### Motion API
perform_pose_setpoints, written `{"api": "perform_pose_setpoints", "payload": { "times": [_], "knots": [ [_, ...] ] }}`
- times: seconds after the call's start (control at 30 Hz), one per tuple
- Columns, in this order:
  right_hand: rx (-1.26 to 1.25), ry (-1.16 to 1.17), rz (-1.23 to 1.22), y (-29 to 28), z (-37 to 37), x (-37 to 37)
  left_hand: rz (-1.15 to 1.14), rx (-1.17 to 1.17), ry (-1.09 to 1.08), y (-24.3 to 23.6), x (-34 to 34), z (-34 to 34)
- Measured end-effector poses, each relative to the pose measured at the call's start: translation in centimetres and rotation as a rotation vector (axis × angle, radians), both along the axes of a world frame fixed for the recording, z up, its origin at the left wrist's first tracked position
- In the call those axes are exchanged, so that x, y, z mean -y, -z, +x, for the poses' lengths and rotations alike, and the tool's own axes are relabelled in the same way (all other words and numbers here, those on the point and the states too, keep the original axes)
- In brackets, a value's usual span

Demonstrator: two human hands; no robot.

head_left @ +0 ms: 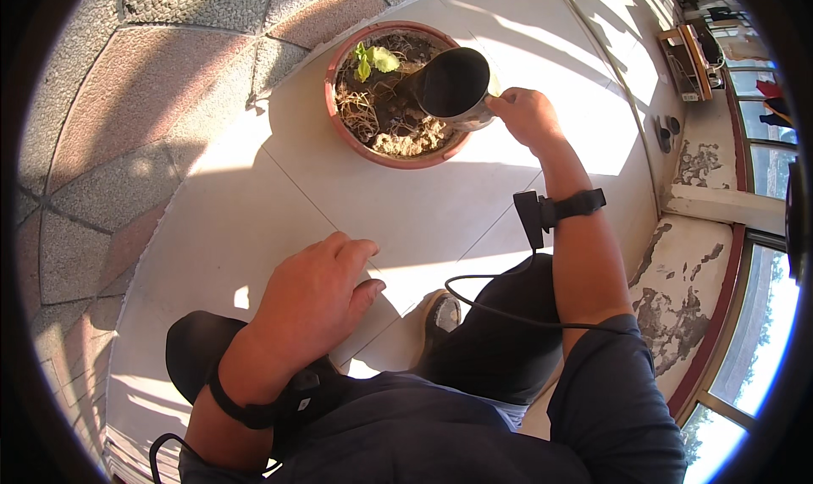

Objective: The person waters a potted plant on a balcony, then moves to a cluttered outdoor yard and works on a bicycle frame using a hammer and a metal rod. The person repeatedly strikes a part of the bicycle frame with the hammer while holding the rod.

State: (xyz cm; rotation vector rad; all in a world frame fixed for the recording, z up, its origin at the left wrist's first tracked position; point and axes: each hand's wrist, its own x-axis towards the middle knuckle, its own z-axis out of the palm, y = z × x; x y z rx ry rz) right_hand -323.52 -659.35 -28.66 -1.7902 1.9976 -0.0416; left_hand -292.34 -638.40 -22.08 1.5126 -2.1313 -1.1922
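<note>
My right hand [527,118] grips a jug [458,81] at its right side, with the fingers closed there. The jug has a dark inside and a paler, shiny outside. It is tilted left over the terracotta-coloured plant pot [415,162], its lower end toward the soil [385,103]. I cannot make out whether anything runs from it. A small plant with light green leaves [375,59] grows in the pot, with dry roots or stems and a pale crumbly patch around it. My left hand [313,293] hangs over my knee, holding nothing, thumb and fingers apart.
The pot stands on pale floor tiles [322,200]. Rough stone paving [127,103] borders them at the left. A hose [605,52] runs along the right side. Farther right are shoes [668,132], a wooden stand [688,60] and a peeling wall [686,289] under windows.
</note>
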Motion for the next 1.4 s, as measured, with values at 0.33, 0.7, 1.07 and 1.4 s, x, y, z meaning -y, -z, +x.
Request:
{"api": "perform_pose_setpoints", "payload": {
  "times": [0.33,0.7,1.07,1.4],
  "knots": [
    [-0.162,-0.081,-0.068,-0.2,-0.4,0.4,0.002,-0.013,-0.014,0.1,-0.2,0.4],
    [-0.161,-0.053,-0.213,0.2,2.0,1.2,0.000,0.012,-0.032,0.0,-0.5,0.8],
    [-0.171,-0.046,-0.270,0.5,2.5,1.3,0.002,-0.003,-0.039,0.0,-0.4,1.5],
    [0.401,0.311,-0.043,0.5,-0.3,0.5,-0.019,-0.024,-0.061,0.0,-0.3,1.6]
  ]
}}
